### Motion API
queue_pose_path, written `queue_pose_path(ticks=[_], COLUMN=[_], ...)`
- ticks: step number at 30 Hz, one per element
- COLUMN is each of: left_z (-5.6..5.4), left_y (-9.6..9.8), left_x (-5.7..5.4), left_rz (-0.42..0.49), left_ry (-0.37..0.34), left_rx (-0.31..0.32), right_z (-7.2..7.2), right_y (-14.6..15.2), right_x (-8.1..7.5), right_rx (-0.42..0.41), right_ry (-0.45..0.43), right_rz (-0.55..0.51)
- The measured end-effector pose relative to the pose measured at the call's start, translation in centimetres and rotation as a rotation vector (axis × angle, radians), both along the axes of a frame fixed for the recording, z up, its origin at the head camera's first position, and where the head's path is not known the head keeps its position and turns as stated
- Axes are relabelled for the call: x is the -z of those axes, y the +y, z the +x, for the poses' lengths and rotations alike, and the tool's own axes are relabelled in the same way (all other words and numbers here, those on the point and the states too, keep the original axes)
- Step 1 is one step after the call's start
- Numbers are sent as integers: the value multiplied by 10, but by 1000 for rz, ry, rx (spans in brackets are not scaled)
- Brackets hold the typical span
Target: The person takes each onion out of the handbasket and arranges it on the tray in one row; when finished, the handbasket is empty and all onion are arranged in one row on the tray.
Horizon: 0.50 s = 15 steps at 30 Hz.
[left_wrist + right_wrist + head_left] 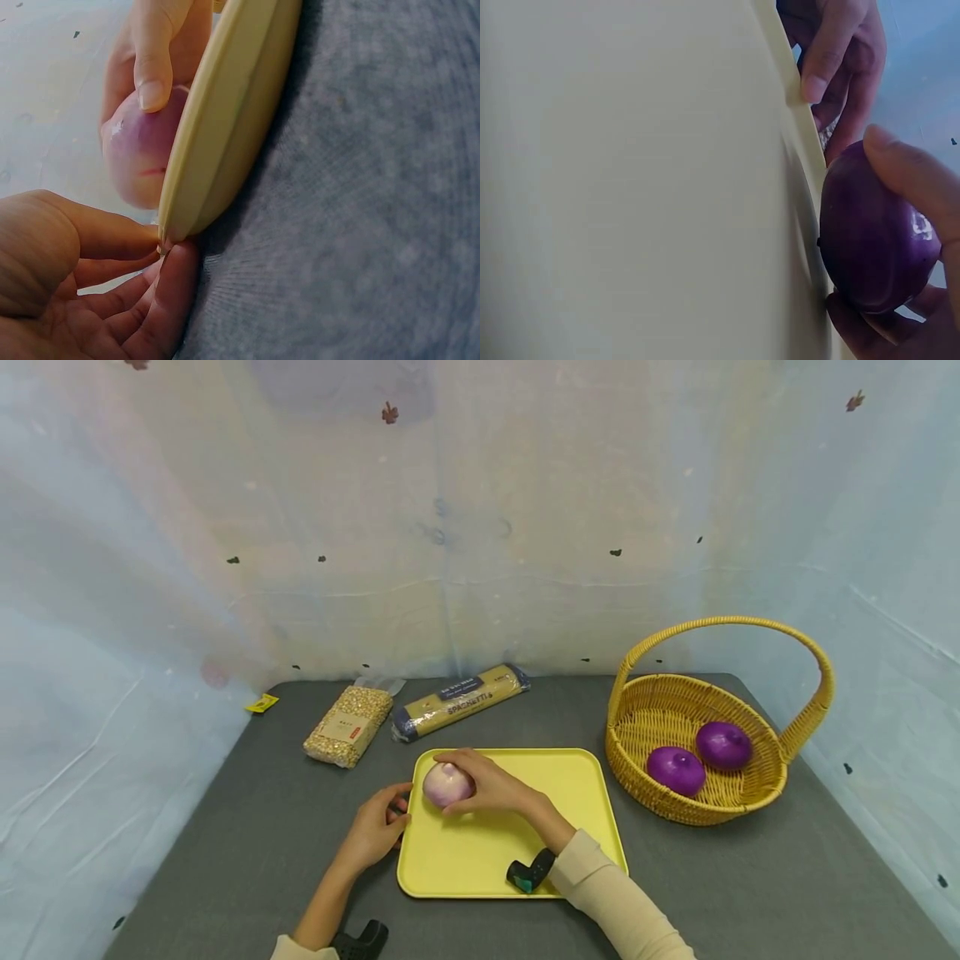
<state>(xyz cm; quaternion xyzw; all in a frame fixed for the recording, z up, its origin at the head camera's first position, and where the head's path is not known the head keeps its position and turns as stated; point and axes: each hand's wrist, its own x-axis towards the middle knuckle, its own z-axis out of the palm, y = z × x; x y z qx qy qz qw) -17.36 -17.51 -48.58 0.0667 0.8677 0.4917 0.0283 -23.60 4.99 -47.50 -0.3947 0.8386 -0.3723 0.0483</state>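
A pale purple onion [444,785] is gripped in my right hand [491,787] over the left part of a yellow tray [465,860]. Thumb and fingers go round its sides; in the right wrist view the onion [874,232] looks dark purple, close by the tray's edge. At the tray's left side is my left hand [375,831]. The left wrist view shows that hand [97,277] pinching the rim between thumb and fingers, beside the grey cloth. There the right thumb presses on the onion [139,150].
To the right stands a wicker basket [622,777] with a tall handle, holding two purple onions [677,770]. Behind the tray lie a spaghetti pack [465,700] and a bag of pale grains [348,727]. A small yellow tag [262,703] sits at the table's back left corner.
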Motion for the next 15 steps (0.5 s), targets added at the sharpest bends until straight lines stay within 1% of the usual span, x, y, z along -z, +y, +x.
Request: queue_pose_path(ticks=[3, 8, 15], left_z=[0, 0, 0], left_y=[0, 0, 0], left_x=[-1, -1, 0], left_rz=[-1, 7, 23], left_ry=[-11, -1, 1], left_rx=[-5, 3, 8], right_z=[1, 2, 4], right_y=[-3, -7, -10], right_x=[1, 1, 0], right_rx=[-13, -22, -11], right_ry=[6, -5, -26], right_rz=[7, 14, 16])
